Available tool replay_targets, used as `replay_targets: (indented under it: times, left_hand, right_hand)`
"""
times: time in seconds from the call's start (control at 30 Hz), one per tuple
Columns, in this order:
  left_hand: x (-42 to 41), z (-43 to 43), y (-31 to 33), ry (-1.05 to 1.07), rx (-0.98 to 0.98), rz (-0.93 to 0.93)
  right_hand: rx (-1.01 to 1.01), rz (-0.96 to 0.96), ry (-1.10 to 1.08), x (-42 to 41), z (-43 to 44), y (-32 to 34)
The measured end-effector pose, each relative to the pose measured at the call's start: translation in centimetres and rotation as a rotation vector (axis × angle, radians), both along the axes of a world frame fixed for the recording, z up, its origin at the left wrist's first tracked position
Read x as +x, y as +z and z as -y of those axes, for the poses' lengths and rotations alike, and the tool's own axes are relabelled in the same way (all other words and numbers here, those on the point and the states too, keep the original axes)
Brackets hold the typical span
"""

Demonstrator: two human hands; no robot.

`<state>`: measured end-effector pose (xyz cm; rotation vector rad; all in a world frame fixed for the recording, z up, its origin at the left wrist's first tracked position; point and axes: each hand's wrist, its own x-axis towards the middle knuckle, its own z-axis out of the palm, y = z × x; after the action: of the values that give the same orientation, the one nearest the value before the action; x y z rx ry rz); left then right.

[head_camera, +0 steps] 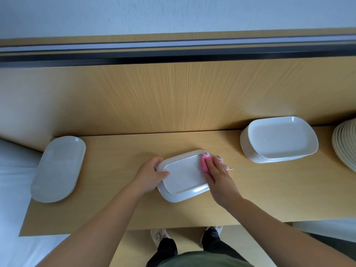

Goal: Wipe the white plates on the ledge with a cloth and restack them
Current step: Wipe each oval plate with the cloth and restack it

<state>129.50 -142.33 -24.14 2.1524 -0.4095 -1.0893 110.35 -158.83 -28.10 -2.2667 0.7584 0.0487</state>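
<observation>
A white rectangular plate [183,176] lies upside down on the wooden ledge [119,209], in the middle. My left hand [149,175] grips its left rim, thumb on top. My right hand [219,180] presses a pink cloth [206,162] flat against the plate's right end, fingers straight. A short stack of white oval plates [57,168] sits at the ledge's left end. A tall stack of white rectangular plates [279,139] stands to the right.
Another stack of round off-white plates [344,143] is cut off at the right edge. A wooden back panel [173,97] rises behind the ledge. My shoes and legs show below the ledge's front edge.
</observation>
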Motion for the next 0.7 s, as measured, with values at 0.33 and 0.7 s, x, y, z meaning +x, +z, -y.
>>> replay_targets:
  times: [0.33,0.7]
  left_hand:
    - [-1.7,-2.4,0.1,-0.186,-0.064,-0.181]
    - [-5.0,-2.8,-0.2,-0.025,-0.109,-0.098]
  right_hand:
    - [-0.078,-0.024,0.307,3.0,3.6,2.4]
    - [0.053,-0.014,0.027,1.5,0.6,1.1]
